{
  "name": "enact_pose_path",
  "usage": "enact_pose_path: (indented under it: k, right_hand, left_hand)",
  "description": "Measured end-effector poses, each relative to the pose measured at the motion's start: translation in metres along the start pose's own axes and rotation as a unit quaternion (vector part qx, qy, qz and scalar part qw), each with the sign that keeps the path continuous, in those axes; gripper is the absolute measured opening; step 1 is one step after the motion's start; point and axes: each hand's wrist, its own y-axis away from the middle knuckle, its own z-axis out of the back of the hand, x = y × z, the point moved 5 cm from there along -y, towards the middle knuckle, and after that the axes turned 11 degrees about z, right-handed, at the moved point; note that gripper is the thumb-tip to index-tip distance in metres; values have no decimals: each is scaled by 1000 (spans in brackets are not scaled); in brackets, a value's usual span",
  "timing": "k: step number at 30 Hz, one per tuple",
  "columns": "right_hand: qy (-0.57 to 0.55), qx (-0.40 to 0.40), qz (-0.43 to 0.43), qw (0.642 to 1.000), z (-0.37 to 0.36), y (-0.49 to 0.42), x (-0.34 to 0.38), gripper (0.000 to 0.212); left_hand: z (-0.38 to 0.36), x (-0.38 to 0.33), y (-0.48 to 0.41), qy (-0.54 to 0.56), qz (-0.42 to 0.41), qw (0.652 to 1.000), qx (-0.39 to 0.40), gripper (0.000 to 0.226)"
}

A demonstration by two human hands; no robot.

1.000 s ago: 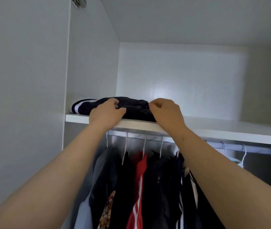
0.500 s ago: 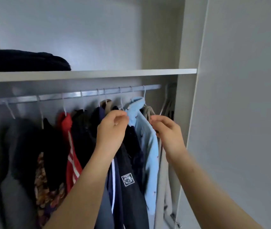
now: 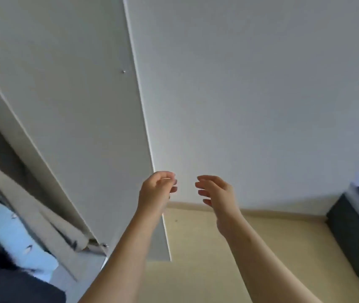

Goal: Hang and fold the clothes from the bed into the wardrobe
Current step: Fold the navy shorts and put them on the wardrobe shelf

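Evidently between garments: the left hand [image 3: 157,191], loosely curled, and the right hand [image 3: 215,193], relaxed, hold nothing, just apart before the white wardrobe door [image 3: 86,106]. A hung beige garment [image 3: 27,204] and pale blue shirt [image 3: 6,232] lie well left of them. Only a corner of the dark-framed bed [image 3: 353,226] shows far right; fetching more clothes probably means turning there.
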Motion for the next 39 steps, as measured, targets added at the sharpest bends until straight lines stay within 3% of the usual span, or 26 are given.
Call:
enact_pose_path:
  k: [9, 15, 25, 27, 34, 39]
  right_hand:
    - [37, -234, -46, 971, 296, 27, -16, 16]
    - [27, -374, -74, 924, 429, 67, -17, 18]
    - [0, -609, -75, 790, 611, 113, -12, 16]
    - [-7, -623, -77, 778, 625, 117, -8, 15]
    - [-54, -763, -55, 642, 694, 197, -6, 16]
    - [-81, -818, -46, 567, 735, 260, -1, 17]
  left_hand:
    - [-309, 20, 69, -31, 56, 970, 233, 16]
    - [-458, 31, 122, -78, 68, 928, 358, 19]
    - [-683, 47, 208, -188, 58, 796, 572, 12]
    - [-702, 47, 217, -195, 58, 784, 586, 13]
    - [-788, 72, 325, -271, 44, 653, 706, 12]
    - [-825, 86, 408, -286, 40, 597, 748, 13]
